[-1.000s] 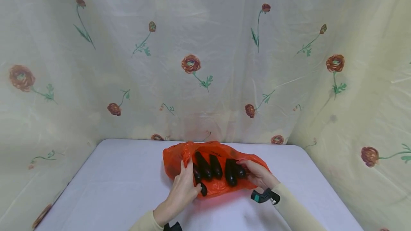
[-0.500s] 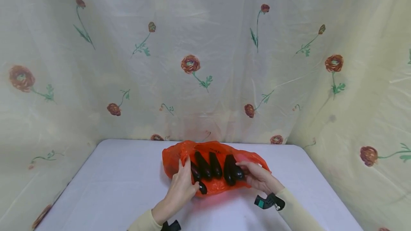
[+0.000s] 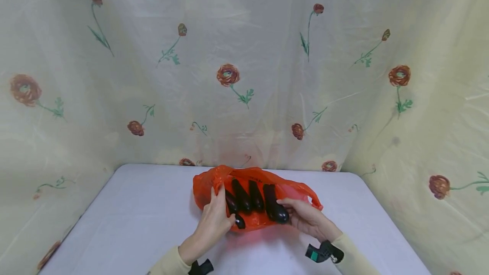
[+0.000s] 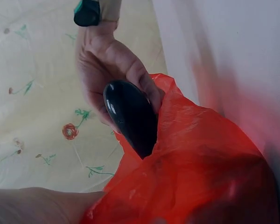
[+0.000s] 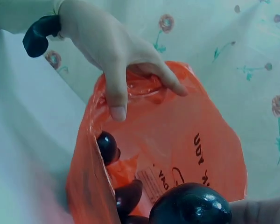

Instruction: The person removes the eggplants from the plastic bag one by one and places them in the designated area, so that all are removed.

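Note:
An orange-red plastic bag point(image 3: 204, 183) lies on its side with its mouth toward me, several dark eggplants point(image 3: 241, 196) inside. My left hand point(image 3: 214, 220) grips the bag's rim at the left of the mouth; in the right wrist view, the left hand's thumb and a finger point(image 5: 115, 95) straddle the plastic. At the right of the mouth, my right hand point(image 3: 307, 220) holds an eggplant point(image 3: 278, 212) by its side. In the left wrist view this eggplant point(image 4: 130, 116) rests against the right palm, its rounded end out of the bag and its other end hidden behind the plastic.
The bag lies on a white-covered table point(image 3: 149, 207). A small eggplant point(image 3: 240, 221) sits low in the mouth beside my left thumb. A flower-printed curtain point(image 3: 267, 96) hangs behind the table and at both sides. Dark straps point(image 3: 324, 252) circle the wrists.
My right hand has drawn its eggplant toward me and slightly left, over the neighbouring one. The left hand keeps its grip on the rim, nearly in place.

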`<action>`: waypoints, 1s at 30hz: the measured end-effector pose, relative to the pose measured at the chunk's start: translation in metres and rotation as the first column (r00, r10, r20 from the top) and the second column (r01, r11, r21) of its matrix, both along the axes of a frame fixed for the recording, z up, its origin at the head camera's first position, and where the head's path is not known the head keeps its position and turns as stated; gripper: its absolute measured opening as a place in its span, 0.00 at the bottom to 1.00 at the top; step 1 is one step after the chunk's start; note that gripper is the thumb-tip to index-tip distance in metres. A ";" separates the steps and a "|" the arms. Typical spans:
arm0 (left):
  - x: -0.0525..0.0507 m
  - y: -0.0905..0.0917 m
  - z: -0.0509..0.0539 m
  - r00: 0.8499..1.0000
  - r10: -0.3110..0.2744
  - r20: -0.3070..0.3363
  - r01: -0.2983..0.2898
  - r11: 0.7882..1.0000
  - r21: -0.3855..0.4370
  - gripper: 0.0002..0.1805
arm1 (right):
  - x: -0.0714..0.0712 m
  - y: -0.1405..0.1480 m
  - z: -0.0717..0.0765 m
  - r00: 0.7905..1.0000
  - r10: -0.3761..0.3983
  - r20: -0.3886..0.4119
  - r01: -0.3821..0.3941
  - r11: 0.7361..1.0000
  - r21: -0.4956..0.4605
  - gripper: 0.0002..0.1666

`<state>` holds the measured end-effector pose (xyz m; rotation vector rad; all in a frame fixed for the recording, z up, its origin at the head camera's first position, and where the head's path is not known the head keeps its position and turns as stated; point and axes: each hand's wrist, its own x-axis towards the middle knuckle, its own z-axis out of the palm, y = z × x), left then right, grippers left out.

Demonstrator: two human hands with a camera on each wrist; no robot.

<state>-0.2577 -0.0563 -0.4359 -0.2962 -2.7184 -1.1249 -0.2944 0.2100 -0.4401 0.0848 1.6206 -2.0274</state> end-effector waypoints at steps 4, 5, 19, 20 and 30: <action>0.000 -0.001 0.000 1.000 0.004 -0.017 -0.004 1.000 0.001 0.49 | 0.006 -0.001 0.002 1.000 -0.002 0.004 0.002 1.000 0.006 0.32; 0.000 -0.002 0.000 1.000 0.007 -0.022 -0.007 1.000 0.000 0.49 | 0.008 -0.002 0.003 1.000 -0.002 0.009 0.002 1.000 0.008 0.32; 0.003 -0.023 -0.001 0.998 0.046 -0.041 -0.046 0.999 -0.005 0.44 | 0.026 -0.009 0.015 0.999 0.020 0.039 -0.021 1.000 0.010 0.37; 0.003 -0.025 -0.001 0.998 0.048 -0.048 -0.049 0.999 -0.006 0.44 | 0.027 -0.010 0.015 0.999 0.028 0.032 -0.028 0.999 0.016 0.37; 0.018 -0.037 0.001 0.999 0.049 0.010 -0.048 0.998 -0.043 0.46 | 0.038 -0.021 0.008 0.994 0.106 0.018 -0.107 0.994 0.038 0.25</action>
